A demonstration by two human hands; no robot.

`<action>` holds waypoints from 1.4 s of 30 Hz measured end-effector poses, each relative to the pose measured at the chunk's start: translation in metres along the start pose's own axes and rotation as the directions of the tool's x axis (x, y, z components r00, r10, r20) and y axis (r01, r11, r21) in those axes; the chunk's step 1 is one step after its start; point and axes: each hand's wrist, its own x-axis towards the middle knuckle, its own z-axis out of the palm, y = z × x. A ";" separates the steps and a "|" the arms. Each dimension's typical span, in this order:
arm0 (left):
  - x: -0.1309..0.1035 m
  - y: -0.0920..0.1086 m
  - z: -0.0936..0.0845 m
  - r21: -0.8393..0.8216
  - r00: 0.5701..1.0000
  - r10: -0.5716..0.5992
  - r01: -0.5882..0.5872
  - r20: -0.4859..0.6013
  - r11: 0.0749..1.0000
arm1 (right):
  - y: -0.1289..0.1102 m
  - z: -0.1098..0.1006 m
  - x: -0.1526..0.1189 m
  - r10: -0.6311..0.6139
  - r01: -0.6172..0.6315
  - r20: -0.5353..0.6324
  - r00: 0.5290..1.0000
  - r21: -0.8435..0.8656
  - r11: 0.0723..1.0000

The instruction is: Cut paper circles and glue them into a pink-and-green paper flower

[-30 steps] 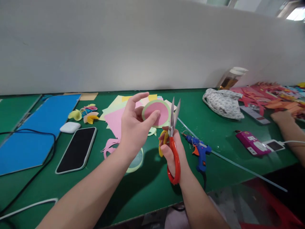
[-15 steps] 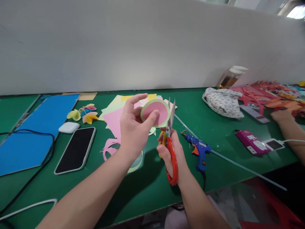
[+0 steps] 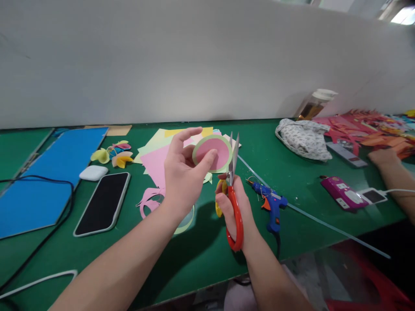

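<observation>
Between thumb and fingers, my left hand (image 3: 184, 166) pinches a round paper disc (image 3: 220, 149), pink in the middle with a pale green border. My right hand (image 3: 238, 203) is closed around the handles of a pair of scissors (image 3: 236, 220), one red and one yellow. The blades point up, slightly parted, against the disc's right edge. Behind and below my left hand lie coloured paper sheets (image 3: 154, 162) and a pink paper offcut (image 3: 147, 201) with round holes. A pale green paper ring (image 3: 188, 222) is partly hidden by my left wrist.
A blue glue gun (image 3: 272, 203) with a long glue stick lies to the right. Leftward are a phone (image 3: 102, 205), a white case (image 3: 94, 173), paper flowers (image 3: 116, 154) and a blue board (image 3: 42, 181). Another person's hand (image 3: 385, 160) is at far right, near a purple packet (image 3: 343, 193).
Both hands stay almost in place. The disc and scissors have shifted very slightly to the right, and the yellow handle has moved a little.
</observation>
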 end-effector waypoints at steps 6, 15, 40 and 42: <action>0.002 0.000 -0.002 -0.008 1.000 0.008 -0.008 -0.002 1.000 | 0.002 0.001 0.000 0.006 -0.006 0.003 1.000 0.069 0.998; 0.000 -0.001 0.000 -0.002 1.000 0.014 -0.014 -0.023 1.000 | 0.003 0.003 0.001 0.004 -0.005 0.013 1.000 0.110 0.994; 0.001 -0.001 0.000 -0.019 1.000 -0.021 0.021 0.003 1.000 | -0.001 0.002 0.000 0.035 -0.035 -0.011 0.999 0.055 0.998; 0.001 -0.001 0.000 -0.013 1.000 -0.016 0.016 0.002 1.000 | -0.002 0.003 -0.001 0.033 -0.032 -0.026 0.999 0.054 0.998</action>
